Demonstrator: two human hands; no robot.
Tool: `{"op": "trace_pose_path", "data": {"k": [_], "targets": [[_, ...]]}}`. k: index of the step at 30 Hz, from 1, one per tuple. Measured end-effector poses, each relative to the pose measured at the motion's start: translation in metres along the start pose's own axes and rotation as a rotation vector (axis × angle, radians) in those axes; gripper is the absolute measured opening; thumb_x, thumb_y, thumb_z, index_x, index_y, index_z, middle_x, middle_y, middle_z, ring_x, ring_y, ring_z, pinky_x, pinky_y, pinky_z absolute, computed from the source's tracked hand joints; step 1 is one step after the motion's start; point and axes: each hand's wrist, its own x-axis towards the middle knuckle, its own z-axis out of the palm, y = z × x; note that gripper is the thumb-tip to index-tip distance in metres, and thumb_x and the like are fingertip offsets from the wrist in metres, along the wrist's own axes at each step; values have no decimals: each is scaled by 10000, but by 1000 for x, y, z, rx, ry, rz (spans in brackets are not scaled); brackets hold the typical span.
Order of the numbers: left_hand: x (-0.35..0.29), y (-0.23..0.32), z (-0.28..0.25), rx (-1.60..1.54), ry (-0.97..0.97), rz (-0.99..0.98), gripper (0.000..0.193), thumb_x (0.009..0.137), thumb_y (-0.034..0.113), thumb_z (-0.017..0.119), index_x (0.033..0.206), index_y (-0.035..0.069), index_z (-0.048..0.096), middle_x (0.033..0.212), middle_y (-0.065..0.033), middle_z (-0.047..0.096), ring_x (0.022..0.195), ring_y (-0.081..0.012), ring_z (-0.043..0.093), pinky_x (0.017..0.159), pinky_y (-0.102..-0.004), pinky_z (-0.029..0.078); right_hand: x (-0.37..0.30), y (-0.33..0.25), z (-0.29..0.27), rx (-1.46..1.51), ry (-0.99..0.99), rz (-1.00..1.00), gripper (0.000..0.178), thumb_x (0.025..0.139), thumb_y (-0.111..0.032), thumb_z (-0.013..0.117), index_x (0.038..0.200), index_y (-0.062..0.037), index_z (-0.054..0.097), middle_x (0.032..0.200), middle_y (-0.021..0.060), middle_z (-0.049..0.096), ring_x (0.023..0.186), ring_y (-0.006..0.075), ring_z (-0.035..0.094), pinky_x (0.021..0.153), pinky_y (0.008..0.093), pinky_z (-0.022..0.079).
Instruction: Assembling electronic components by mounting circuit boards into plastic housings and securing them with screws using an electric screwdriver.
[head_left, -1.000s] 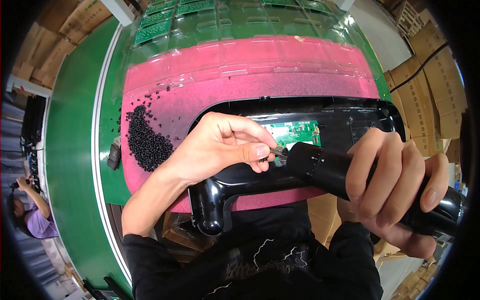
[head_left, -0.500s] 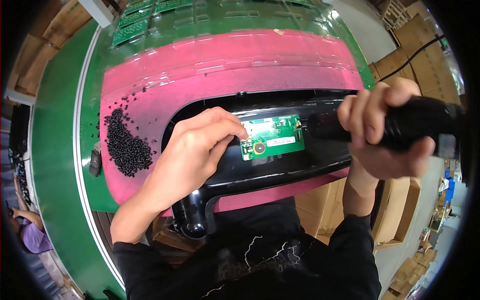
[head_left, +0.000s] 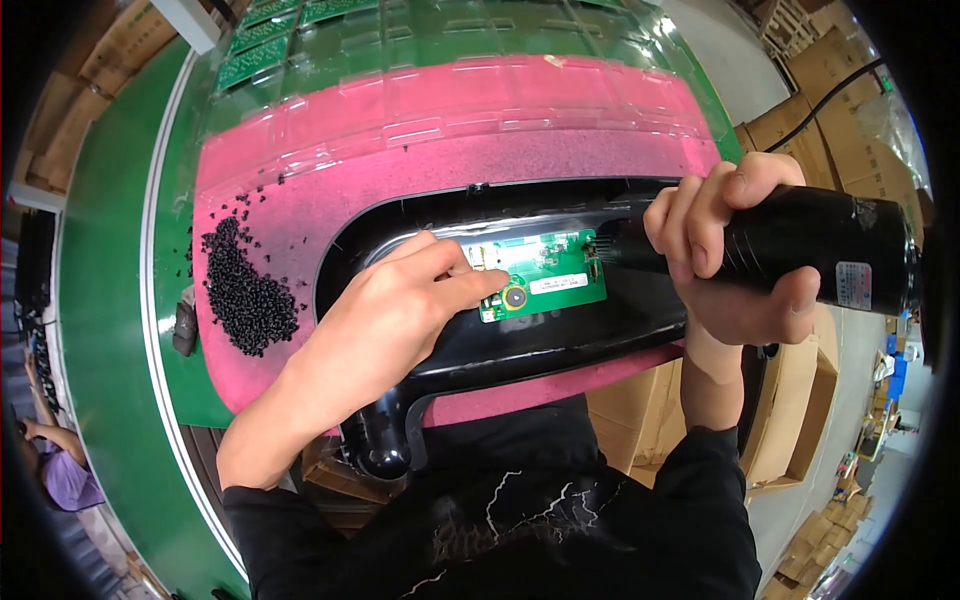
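A green circuit board, with a pale label and a round buzzer-like part, lies inside a long black plastic housing. My left hand reaches in from the left, its thumb and finger closed at the board's left end and touching it. Whether a small part sits between those fingertips is hidden. My right hand is wrapped round a thick black electric screwdriver. It is held roughly level, its front end pointing left at the board's right edge. The bit's tip is too small to make out.
A heap of small black screws lies on the pink mat, left of the housing. Clear plastic trays stand behind, with more green boards at the far left. Cardboard boxes sit below the table; a dark cord hangs right.
The electric screwdriver and my right hand have shifted slightly left and come into sharper view. The fingers of my left hand have moved a little across the board's left end.
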Motion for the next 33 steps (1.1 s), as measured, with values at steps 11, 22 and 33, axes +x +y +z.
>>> {"op": "trace_pose_path", "data": {"k": [11,22,33], "targets": [[-2,-1,3,84,4,13,446,709,-102,652,1120,55,729,811,-98,565,797,-282,569,738,-392,495,1,-2,6,21,11,22,672,867,-684,578,1093,-57,486,635,-11,485,462,96,421,508,274,381],[-2,6,-2,259,-18,-45,449,739,-64,614,1128,116,749,815,-65,561,801,-257,550,758,-370,481,19,8,18,-164,-17,106,600,888,-620,579,1030,-44,494,602,-24,448,445,86,391,470,262,339],[2,-6,1,8,175,119,252,784,42,735,1036,29,715,844,-92,642,790,-280,625,698,-388,521,4,-9,31,304,-54,-94,591,871,-607,632,1093,-67,537,656,-34,520,496,87,472,543,267,393]]}}
